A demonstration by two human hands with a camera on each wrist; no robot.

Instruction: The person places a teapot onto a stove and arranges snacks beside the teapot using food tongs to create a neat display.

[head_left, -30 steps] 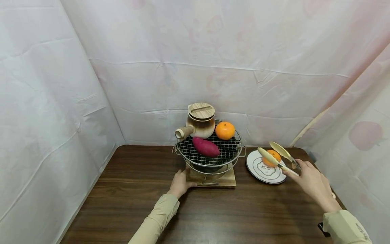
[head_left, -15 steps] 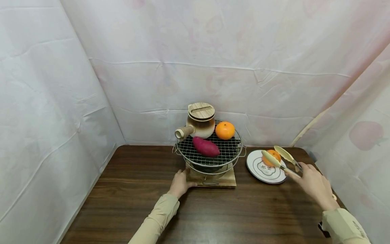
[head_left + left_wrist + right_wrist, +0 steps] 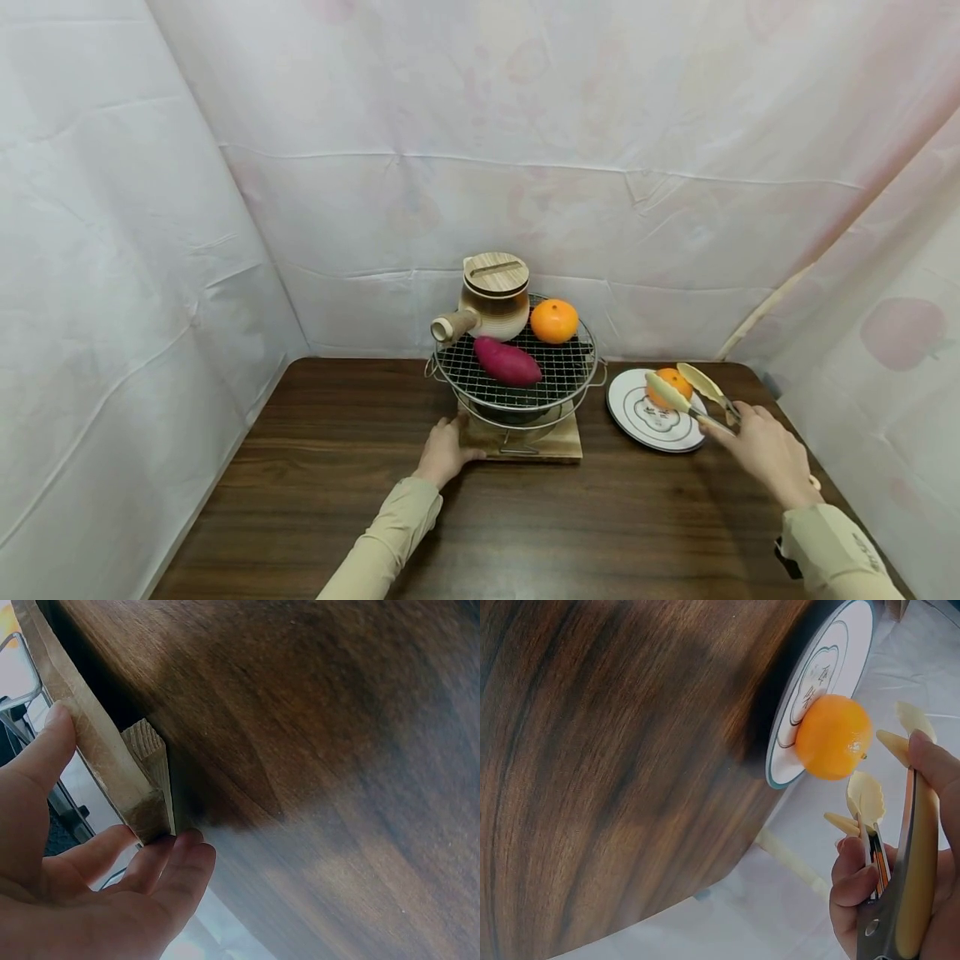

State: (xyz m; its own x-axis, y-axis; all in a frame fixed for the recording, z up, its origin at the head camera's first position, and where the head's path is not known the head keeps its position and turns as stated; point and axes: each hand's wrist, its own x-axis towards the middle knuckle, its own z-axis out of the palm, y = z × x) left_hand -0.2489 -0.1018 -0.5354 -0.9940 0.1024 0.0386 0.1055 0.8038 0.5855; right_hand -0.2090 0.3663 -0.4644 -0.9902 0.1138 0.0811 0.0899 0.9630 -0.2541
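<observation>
In the head view my right hand (image 3: 772, 454) grips a pair of tongs (image 3: 919, 862) with cream-coloured tips. The tongs stand spread, their tips on either side of or just above an orange (image 3: 834, 737) on a white plate (image 3: 626, 417); whether they touch it I cannot tell. My left hand (image 3: 442, 454) holds the front left corner of a wooden base board (image 3: 97, 742), thumb against one edge and fingers around the corner. On this board stands a round grill (image 3: 558, 387) with a wire mesh. A purple sweet potato (image 3: 507, 362), a second orange (image 3: 554, 322) and a lidded teapot (image 3: 498, 312) sit on the mesh.
The teapot's side handle (image 3: 453, 325) juts out over the grill's left rim. Wire handles stick out at the grill's sides. A dark wooden table (image 3: 337, 450) carries everything, with pale curtains (image 3: 525, 208) hanging behind it and at both sides.
My right hand and the tongs have shifted slightly, the tips moving a little right and lower around the orange. My left hand, the grill and the things on it have stayed in place.
</observation>
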